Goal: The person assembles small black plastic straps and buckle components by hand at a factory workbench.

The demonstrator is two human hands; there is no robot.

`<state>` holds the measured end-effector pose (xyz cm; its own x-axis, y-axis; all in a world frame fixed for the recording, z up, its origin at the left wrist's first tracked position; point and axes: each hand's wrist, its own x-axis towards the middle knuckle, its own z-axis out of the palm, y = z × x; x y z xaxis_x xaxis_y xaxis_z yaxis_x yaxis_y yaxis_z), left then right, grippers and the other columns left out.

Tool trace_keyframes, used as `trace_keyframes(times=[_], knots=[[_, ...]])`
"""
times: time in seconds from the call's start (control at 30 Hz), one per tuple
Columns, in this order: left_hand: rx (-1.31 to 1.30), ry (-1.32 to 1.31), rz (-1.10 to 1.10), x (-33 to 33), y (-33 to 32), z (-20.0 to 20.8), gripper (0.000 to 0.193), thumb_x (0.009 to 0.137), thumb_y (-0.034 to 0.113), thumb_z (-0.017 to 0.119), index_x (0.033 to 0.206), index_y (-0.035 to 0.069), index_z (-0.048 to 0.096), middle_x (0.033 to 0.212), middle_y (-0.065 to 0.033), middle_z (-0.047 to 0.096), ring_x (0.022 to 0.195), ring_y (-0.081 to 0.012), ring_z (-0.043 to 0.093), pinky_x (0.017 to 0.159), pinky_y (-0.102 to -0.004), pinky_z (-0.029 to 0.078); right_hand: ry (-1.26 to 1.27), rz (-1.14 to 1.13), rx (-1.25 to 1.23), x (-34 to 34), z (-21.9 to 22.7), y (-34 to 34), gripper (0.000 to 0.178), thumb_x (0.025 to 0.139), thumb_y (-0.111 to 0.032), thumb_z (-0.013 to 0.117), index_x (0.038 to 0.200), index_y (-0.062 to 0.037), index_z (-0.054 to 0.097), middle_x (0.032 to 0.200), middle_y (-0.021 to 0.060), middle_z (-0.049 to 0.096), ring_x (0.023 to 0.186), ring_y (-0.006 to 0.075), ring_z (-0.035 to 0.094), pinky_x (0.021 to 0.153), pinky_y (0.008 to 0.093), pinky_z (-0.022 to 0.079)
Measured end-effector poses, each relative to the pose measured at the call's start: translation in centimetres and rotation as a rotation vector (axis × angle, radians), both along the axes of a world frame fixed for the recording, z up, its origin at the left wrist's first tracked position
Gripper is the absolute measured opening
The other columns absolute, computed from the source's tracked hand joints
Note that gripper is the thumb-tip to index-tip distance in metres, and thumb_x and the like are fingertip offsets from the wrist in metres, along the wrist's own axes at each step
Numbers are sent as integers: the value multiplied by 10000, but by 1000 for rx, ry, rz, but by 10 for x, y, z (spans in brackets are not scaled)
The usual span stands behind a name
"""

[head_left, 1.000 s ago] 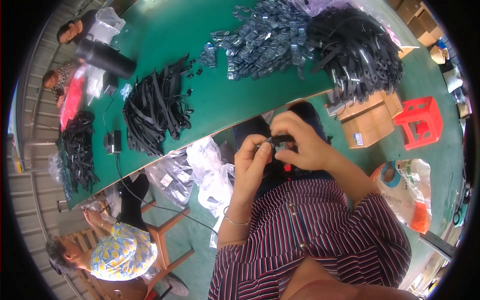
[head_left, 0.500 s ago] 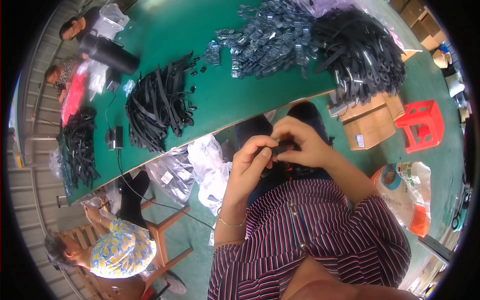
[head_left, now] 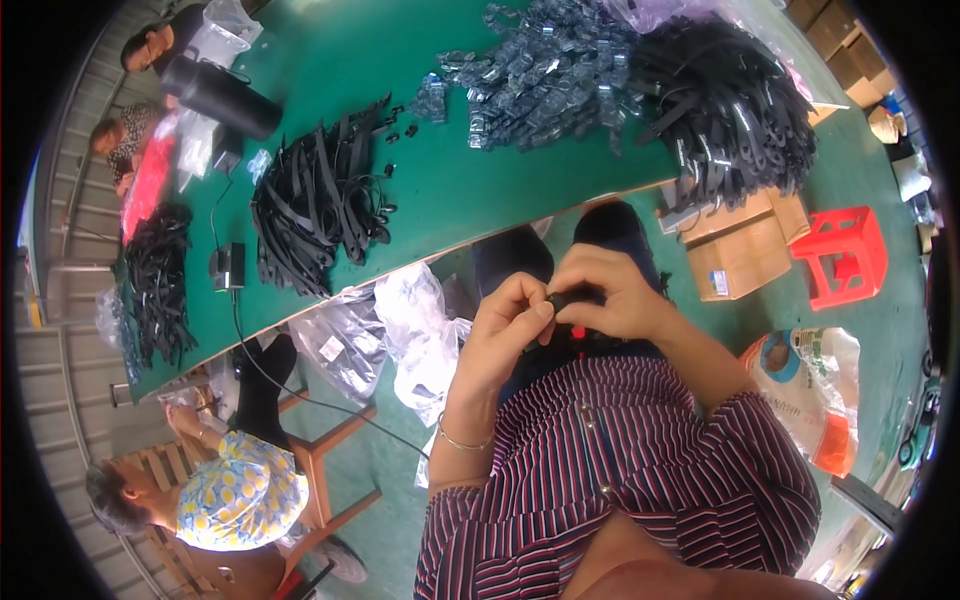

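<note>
"What's being gripped?"
"The left hand and right hand pinch a small black piece, mostly hidden."
"Where is it?"
"Between them, above the dark trousers, near the green table."

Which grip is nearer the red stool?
Right. The right grip is left of the stool; the left grip is farther left, beyond the right one.

The green worktable supports a heap of black straps at right, an adjoining pile of glossy dark plastic parts, a strap bundle at left, and a black cylindrical bottle at far left.
</note>
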<state>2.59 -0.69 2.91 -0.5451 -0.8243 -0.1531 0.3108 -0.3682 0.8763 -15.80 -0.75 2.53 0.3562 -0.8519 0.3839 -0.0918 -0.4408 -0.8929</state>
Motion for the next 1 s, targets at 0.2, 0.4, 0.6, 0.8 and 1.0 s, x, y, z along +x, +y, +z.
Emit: trace_keyframes(times=[0.2,0.4,0.6,0.8,1.0], knots=[[86,230,2,-1,-4,-4,124,808,111,545,766,46,447,805,-57,510,659,-112,483,601,-220,368,-55,20,155,-1,-1,1,227,694,-69,701,888,-19,593,803,65,526,711,180,525,603,265,420],[73,195,21,-2,0,-7,132,827,106,558,776,51,449,815,-48,510,669,-105,491,617,-214,387,-8,37,-10,0,0,-2,231,695,-56,697,899,-22,593,809,64,523,712,175,524,598,260,418],[54,172,97,-5,-2,-8,136,812,37,607,819,51,472,821,-13,507,702,-82,498,666,-208,420,225,-82,-354,0,10,-10,209,710,-101,688,878,-28,586,830,75,523,701,174,524,576,277,417],[-323,-101,256,-8,-3,-10,217,756,17,677,917,16,532,832,-13,544,728,-67,506,669,-203,431,136,43,200,-6,5,-2,176,828,-127,576,731,9,519,656,73,499,545,153,469,493,282,371],[-426,-396,-60,2,-5,5,130,802,106,612,760,-12,579,691,-22,585,635,-59,514,564,-194,402,9,98,333,-3,8,1,215,845,-115,536,663,-2,518,566,21,469,516,82,439,473,256,346]])
